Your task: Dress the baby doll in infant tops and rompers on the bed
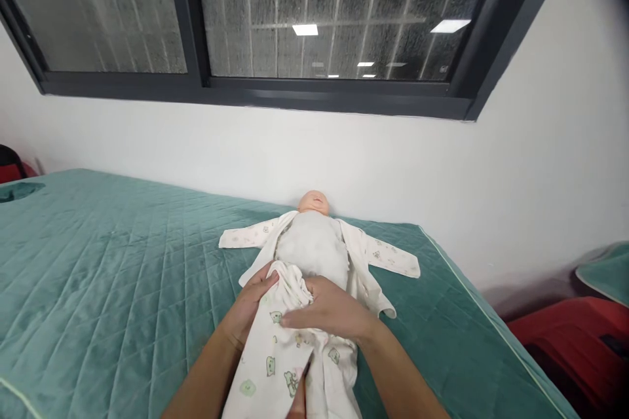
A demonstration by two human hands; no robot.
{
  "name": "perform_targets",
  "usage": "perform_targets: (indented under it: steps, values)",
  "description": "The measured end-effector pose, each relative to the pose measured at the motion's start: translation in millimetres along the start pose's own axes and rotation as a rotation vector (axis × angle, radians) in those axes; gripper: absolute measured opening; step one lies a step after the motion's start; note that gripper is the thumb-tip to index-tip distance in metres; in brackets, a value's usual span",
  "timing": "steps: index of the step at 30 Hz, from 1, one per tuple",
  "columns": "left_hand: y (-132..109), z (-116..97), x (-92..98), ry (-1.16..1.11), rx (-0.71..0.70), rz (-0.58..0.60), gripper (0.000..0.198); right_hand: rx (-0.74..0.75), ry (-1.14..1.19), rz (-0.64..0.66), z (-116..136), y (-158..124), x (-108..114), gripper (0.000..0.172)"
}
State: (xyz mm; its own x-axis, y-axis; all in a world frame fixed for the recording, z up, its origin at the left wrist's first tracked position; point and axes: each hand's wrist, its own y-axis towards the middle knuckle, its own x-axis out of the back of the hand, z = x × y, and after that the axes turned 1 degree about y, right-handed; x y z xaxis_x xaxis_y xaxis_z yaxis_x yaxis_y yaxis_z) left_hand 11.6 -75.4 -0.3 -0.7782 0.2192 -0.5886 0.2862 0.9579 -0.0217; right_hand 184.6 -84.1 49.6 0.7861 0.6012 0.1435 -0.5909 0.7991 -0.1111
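Observation:
A baby doll (311, 242) lies on its back, head toward the wall, its pale cloth torso bare in front. Its white printed jacket (393, 259) is spread open, with both sleeves stretched out sideways. White baby pants (265, 347) with green animal prints lie over the doll's lower body, the waistband bunched. My left hand (250, 301) grips the waistband at its left side. My right hand (331, 308) holds the bunched waistband from the right, thumb across the front. A bit of skin-coloured leg shows between the pant legs at the bottom.
A green quilted cover (122, 275) spreads under the doll. Behind it rises a white wall (246, 150) with a dark-framed window (314, 95). At the right, beyond the bed's edge, is a red padded object (574, 340); another red and black object (10, 165) sits far left.

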Motion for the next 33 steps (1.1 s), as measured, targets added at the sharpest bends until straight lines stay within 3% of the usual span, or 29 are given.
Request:
perform_targets:
  steps: [7,12,19,25,33]
  values:
    - [3.8,1.8,4.6,0.120,0.052,0.088,0.050,0.017,0.436,-0.199,-13.9,3.7,6.4,0.038]
    - [1.5,-3.8,6.2,0.240,0.118,0.283,0.054,0.068,0.456,-0.256,-12.8,4.6,3.6,0.034]
    - [-4.6,2.4,5.8,0.067,0.065,0.094,0.052,0.102,0.238,-0.218,-2.4,1.4,-4.0,0.037]
    - [-30.8,-4.6,-17.7,-0.031,0.060,-0.010,0.049,0.122,0.091,-0.163,-1.7,-3.4,-2.5,0.044]
    - [-85.7,-4.6,-44.2,-0.120,0.096,-0.059,0.048,0.162,-0.188,-0.234,-15.6,-4.4,4.0,0.020]
